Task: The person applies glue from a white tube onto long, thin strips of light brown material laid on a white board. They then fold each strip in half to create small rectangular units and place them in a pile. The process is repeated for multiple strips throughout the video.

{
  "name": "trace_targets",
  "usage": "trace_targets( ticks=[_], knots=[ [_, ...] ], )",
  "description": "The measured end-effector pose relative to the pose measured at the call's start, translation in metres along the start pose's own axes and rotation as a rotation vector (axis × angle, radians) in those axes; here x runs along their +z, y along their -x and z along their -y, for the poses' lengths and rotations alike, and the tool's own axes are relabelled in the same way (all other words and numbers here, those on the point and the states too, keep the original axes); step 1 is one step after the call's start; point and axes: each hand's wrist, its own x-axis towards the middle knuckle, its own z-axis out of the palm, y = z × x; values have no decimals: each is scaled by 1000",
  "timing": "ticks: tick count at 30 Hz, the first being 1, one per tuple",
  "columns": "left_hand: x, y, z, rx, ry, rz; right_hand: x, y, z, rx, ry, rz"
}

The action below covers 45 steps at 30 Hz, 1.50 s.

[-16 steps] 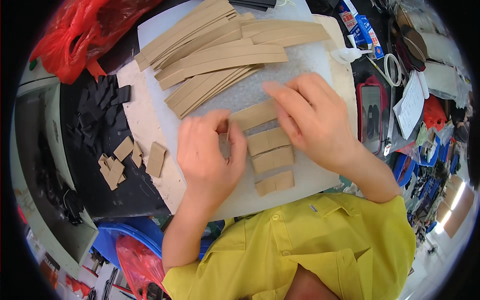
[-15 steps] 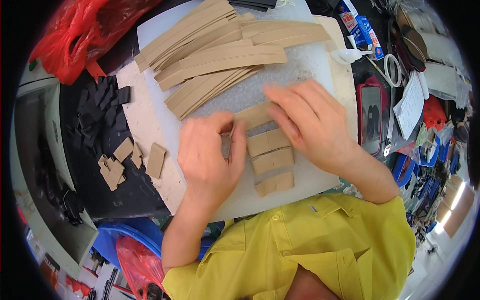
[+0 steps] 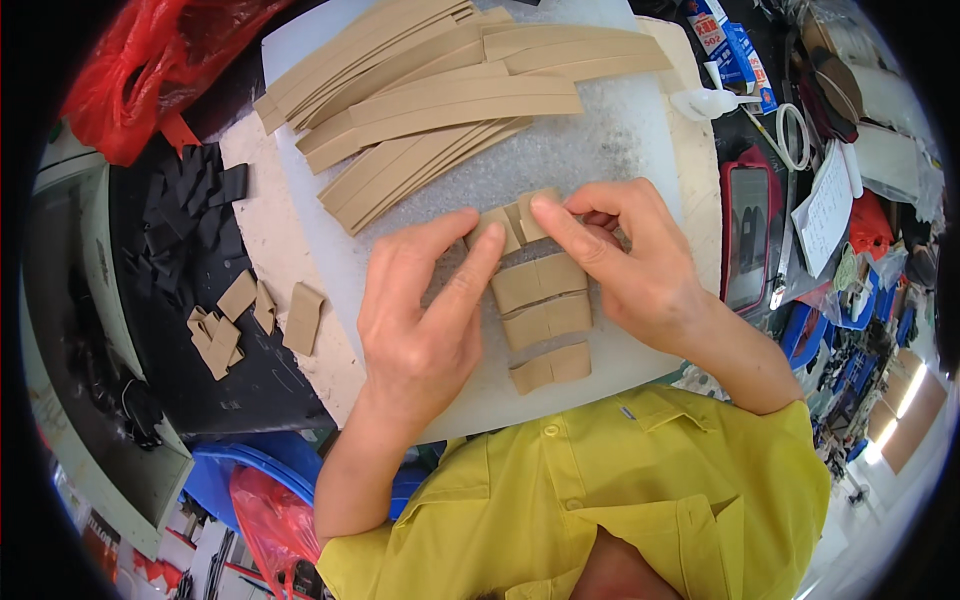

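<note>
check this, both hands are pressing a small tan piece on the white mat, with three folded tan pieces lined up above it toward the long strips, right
Not quite. The head view shows both hands, left hand and right hand, pressing the small tan piece on the white mat, but the three folded tan pieces lie below it, toward the person, not toward the long strips.

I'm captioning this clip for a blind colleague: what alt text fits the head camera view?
Seen from above, a person's left hand and right hand press a short tan strip on a white foam mat, above a column of three folded tan pieces. Long tan strips lie fanned at the mat's far end.
</note>
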Motion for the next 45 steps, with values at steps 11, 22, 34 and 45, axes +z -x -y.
trace_targets(
  ticks=[11,22,34,45],
  knots=[
    [2,1,0,12,1,-4,1,-1,-1,-60,29,38],
    [2,-1,1,50,-49,20,5,-2,-1,-80,74,21],
    [-12,0,-18,167,-599,233,-9,-9,8,-105,344,186],
    [-14,3,-17,-48,-142,-19,-7,-12,12,-87,274,179]
  ],
)
